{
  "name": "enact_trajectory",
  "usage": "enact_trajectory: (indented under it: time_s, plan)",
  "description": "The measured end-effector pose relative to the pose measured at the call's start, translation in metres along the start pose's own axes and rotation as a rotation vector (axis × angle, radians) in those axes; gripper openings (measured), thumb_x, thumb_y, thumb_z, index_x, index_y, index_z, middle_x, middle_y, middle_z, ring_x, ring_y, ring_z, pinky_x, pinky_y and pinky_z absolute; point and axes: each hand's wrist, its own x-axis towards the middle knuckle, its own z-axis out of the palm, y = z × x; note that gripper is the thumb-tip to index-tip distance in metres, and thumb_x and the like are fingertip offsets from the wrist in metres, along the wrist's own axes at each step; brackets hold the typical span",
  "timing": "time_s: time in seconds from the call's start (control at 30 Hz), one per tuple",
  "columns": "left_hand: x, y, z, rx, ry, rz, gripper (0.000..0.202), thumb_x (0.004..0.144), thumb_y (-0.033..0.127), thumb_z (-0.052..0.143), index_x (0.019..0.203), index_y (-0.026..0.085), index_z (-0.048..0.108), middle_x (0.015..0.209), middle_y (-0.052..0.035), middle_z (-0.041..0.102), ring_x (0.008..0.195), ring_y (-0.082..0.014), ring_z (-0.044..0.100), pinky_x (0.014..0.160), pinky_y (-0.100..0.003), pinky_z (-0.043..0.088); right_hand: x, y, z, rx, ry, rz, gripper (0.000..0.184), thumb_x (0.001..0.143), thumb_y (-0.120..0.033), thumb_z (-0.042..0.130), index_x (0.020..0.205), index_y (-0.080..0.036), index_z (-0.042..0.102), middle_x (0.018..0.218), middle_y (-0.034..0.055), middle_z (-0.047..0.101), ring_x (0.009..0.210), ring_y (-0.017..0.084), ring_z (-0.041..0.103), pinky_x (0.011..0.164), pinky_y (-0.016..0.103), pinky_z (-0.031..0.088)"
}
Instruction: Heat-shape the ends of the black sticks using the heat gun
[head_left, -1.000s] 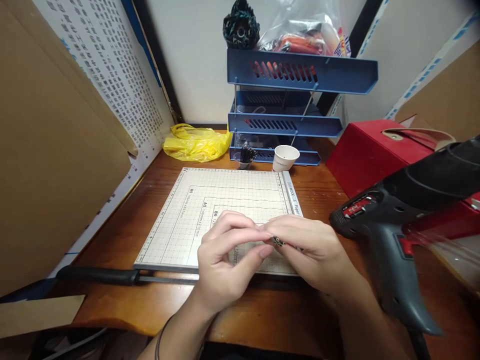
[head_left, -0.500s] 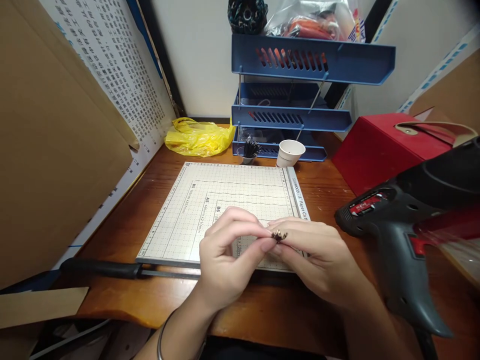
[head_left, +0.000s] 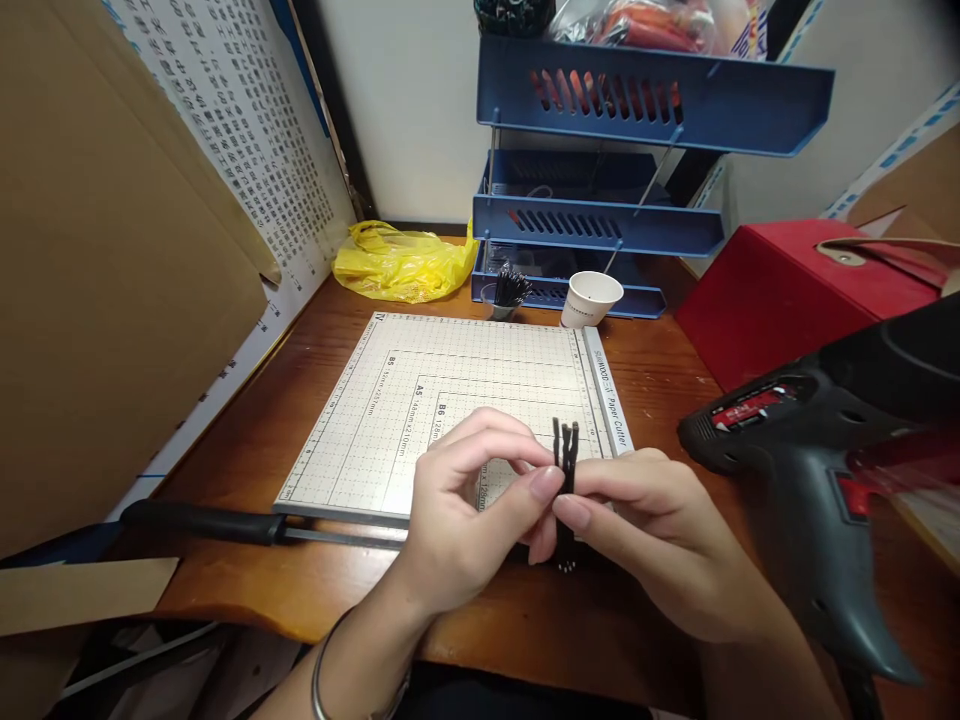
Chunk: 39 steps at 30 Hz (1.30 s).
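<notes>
A small bundle of thin black tubes (head_left: pixel 565 460) stands upright between both hands, over the near edge of a white gridded paper cutter (head_left: pixel 420 400). My left hand (head_left: pixel 465 510) pinches the bundle from the left with thumb and forefinger. My right hand (head_left: pixel 660 530) grips it from the right, fingers curled round its lower part. The bundle's top ends stick up above the fingers and its bottom ends show below them.
A black and grey heat gun (head_left: pixel 817 460) rests at the right beside a red box (head_left: pixel 780 290). A blue three-tier tray (head_left: pixel 600 180), a paper cup (head_left: pixel 592 298), a small cup of black tubes (head_left: pixel 510 292) and a yellow bag (head_left: pixel 401 262) stand behind. The cutter's black handle (head_left: pixel 202 522) lies at the left.
The bundle has turned from pointing end-on at the camera to standing upright. Both hands have shifted slightly toward me, and the view has tilted down.
</notes>
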Motion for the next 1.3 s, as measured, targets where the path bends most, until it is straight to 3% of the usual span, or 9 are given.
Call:
enact_trajectory:
  time_s: [0.2, 0.63, 0.87, 1.07, 1.3]
  plan:
    - [0.001, 0.001, 0.000, 0.030, -0.005, 0.003, 0.011, 0.091, 0.032, 0.080, 0.085, 0.023, 0.079, 0.083, -0.0038, 0.068, 0.078, -0.0169, 0.064, 0.071, -0.032, 0.054, -0.002, 0.001, 0.000, 0.061, -0.065, 0.025, 0.031, 0.105, -0.028, 0.054, 0.085, -0.017, 0.074, 0.079, 0.0026, 0.075, 0.074, 0.012, 0.069, 0.071, 0.021, 0.051]
    - [0.000, -0.001, 0.001, -0.046, 0.006, 0.023, 0.013, 0.089, 0.022, 0.081, 0.081, 0.020, 0.072, 0.080, -0.0008, 0.065, 0.074, -0.0134, 0.063, 0.071, -0.028, 0.052, 0.000, 0.004, 0.000, 0.267, -0.127, 0.047, 0.023, 0.102, -0.024, 0.061, 0.092, -0.018, 0.080, 0.085, 0.0021, 0.077, 0.080, 0.013, 0.070, 0.078, 0.022, 0.054]
    - [-0.002, -0.001, 0.001, -0.044, 0.008, 0.016, 0.004, 0.090, 0.020, 0.080, 0.088, 0.022, 0.077, 0.087, -0.0018, 0.066, 0.076, -0.0139, 0.064, 0.072, -0.030, 0.054, -0.001, 0.008, 0.001, 0.120, -0.075, 0.009, 0.016, 0.100, -0.016, 0.062, 0.093, -0.019, 0.076, 0.082, -0.0011, 0.072, 0.075, 0.009, 0.065, 0.071, 0.018, 0.047]
    - [0.001, 0.001, 0.000, -0.013, -0.025, 0.114, 0.008, 0.092, 0.016, 0.078, 0.094, 0.023, 0.081, 0.090, -0.0029, 0.067, 0.085, -0.0154, 0.064, 0.078, -0.030, 0.055, 0.000, 0.013, 0.001, -0.043, -0.010, -0.078, 0.021, 0.096, -0.015, 0.068, 0.077, -0.016, 0.059, 0.066, -0.0060, 0.042, 0.061, 0.005, 0.037, 0.058, 0.018, 0.031]
    - [0.001, -0.001, -0.002, 0.001, -0.052, 0.159, 0.011, 0.092, 0.013, 0.076, 0.097, 0.021, 0.080, 0.092, -0.0033, 0.067, 0.088, -0.0154, 0.063, 0.080, -0.029, 0.054, 0.001, 0.011, 0.001, 0.006, -0.029, -0.073, 0.024, 0.096, -0.015, 0.067, 0.076, -0.016, 0.055, 0.067, -0.0061, 0.041, 0.061, 0.005, 0.036, 0.058, 0.019, 0.030]
